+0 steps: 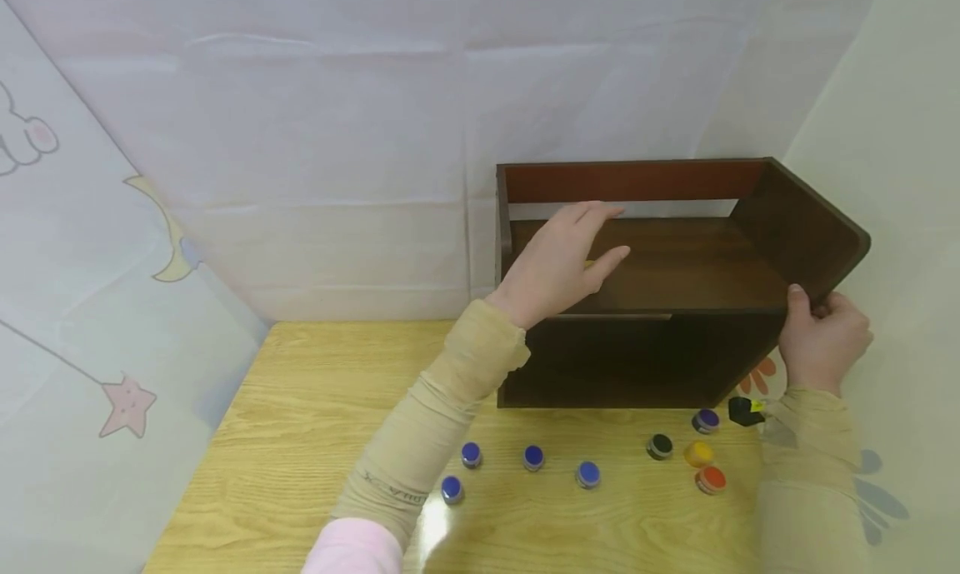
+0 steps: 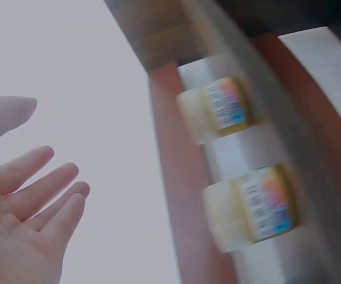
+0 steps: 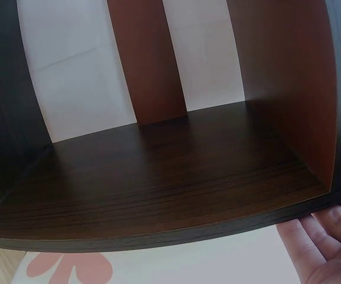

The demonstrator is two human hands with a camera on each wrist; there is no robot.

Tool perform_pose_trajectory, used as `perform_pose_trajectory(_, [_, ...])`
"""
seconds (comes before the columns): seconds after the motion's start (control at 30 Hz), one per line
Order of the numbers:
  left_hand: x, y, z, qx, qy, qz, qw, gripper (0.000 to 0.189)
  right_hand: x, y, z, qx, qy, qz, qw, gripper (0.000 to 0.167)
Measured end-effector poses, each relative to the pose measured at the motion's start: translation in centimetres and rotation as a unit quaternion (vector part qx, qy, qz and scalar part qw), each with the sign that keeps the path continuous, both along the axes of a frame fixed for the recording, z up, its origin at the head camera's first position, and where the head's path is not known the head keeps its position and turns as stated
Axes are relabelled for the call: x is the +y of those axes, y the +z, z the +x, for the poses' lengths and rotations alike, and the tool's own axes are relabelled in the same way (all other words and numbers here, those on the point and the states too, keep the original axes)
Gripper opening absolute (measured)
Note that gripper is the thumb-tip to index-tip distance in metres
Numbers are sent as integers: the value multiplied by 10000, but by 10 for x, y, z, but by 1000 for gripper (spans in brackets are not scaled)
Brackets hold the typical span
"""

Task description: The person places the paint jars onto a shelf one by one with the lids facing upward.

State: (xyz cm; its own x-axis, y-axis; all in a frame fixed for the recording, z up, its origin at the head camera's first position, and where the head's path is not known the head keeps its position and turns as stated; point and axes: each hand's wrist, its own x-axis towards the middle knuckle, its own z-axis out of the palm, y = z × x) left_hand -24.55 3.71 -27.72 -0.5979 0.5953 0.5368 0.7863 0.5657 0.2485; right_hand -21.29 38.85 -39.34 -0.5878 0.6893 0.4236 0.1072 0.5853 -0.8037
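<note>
right hand (image 1: pixel 827 341) grips the shelf (image 1: pixel 690 262) at its right front corner; left hand (image 1: pixel 557 262), thumb and fingers apart, hangs by its left end, nearer the jars (image 2: pixel 265 207)

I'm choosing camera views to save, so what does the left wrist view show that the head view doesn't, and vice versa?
Left wrist only: the blurred printed labels on two jars.
Head only: the right grip holding an edge of the shelf unit, and loose jars on the table.
Both: the left grip, holding nothing, and the shelf unit.
</note>
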Motion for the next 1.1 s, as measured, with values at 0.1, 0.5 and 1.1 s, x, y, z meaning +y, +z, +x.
perform_pose_trajectory(0.1, [-6,10,7,224,-136,250,9993,53,1,0,0,13,-1,-13,10000,35])
perform_pose_trajectory(0.5, [-44,31,29,1364,-611,1514,9771,45,0,1,-2,32,-16,8,10000,36])
perform_pose_trajectory(1.1, [-104,9,57,1613,-342,2184,9618,37,5,2,1,-12,84,-318,9995,31])
